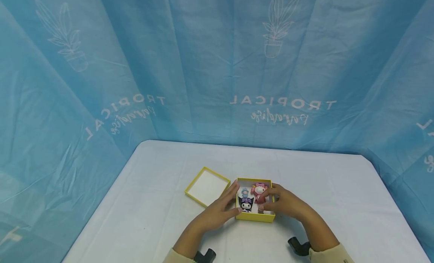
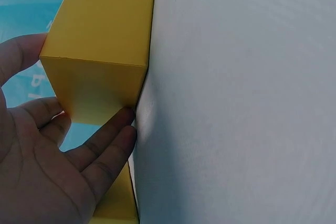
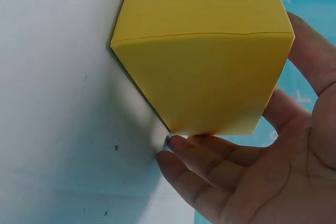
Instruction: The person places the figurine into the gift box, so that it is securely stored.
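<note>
An open yellow box (image 1: 255, 217) with a pale inside stands on the white table. In it are a black figurine with a purple bow (image 1: 246, 204), a small blue figurine (image 1: 245, 192), a pink figurine (image 1: 259, 188) and a small dark item (image 1: 260, 209) by the right thumb. Straight fingers of my left hand (image 1: 217, 214) rest along the box's left wall, the thumb at its front-left corner. My right hand (image 1: 285, 202) reaches over the right rim, thumb and index finger beside the pink figurine's lower part. Whether they pinch it is hidden; other fingers touch the outer wall.
A yellow-edged lid (image 1: 207, 187), white inside, lies to the left of the box, close to the left fingertips. Blue printed curtains (image 1: 217, 67) hang behind and beside the white table (image 1: 162, 180). Black wrist mounts (image 1: 299, 246) sit at both cuffs.
</note>
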The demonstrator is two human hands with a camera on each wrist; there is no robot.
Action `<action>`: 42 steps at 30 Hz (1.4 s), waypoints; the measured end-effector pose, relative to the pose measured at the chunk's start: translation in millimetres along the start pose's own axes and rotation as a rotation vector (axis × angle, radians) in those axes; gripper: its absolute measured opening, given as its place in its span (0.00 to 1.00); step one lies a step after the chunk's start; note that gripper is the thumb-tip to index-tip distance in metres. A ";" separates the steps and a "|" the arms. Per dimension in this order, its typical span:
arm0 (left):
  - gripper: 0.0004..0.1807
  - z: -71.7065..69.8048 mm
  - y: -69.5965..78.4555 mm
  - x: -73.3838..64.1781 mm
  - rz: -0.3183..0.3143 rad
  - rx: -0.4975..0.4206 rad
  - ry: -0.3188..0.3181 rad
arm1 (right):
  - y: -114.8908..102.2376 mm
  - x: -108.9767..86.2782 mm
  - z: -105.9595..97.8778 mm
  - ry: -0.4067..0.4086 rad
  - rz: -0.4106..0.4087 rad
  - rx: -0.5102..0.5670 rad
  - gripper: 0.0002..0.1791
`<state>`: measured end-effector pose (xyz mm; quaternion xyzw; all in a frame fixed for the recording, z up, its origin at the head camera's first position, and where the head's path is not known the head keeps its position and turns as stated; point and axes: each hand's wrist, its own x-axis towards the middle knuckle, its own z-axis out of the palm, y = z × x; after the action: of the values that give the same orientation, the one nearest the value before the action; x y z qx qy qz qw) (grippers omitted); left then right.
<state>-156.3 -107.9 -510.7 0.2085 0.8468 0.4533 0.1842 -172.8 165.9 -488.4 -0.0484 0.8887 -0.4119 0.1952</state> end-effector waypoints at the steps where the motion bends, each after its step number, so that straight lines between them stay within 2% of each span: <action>1: 0.41 -0.2 0.4 -0.1 -0.001 0.001 0.002 | 0.4 0.0 -0.3 0.001 0.000 0.014 0.12; 7: 0.43 0.6 3.8 -1.2 -0.010 0.014 0.032 | 4.9 -0.1 -2.2 0.003 -0.006 0.129 0.23; 14: 0.44 2.8 9.9 -3.8 -0.014 0.034 0.103 | 6.9 -4.1 -3.3 0.025 -0.012 0.209 0.39; 22: 0.35 -4.1 12.7 -5.7 -0.037 -0.007 0.251 | 9.3 -11.8 -4.1 0.038 0.018 0.201 0.53; 27: 0.33 -9.6 9.9 -4.2 -0.034 0.002 0.348 | 12.9 -14.3 -4.2 0.027 0.028 0.181 0.54; 31: 0.30 -12.9 4.1 -1.6 -0.064 0.007 0.411 | 16.2 -15.1 -4.3 0.012 0.020 0.170 0.55; 35: 0.29 -16.7 -2.5 1.4 -0.101 -0.019 0.418 | 19.4 -16.3 -4.4 0.000 0.010 0.165 0.57; 42: 0.30 -24.1 -10.7 4.8 -0.145 -0.052 0.367 | 21.8 -17.7 -3.2 -0.005 -0.019 0.144 0.58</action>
<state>-174.3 -127.4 -507.8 0.0558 0.8669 0.4911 0.0641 -156.1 186.8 -497.5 -0.0435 0.8558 -0.4765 0.1965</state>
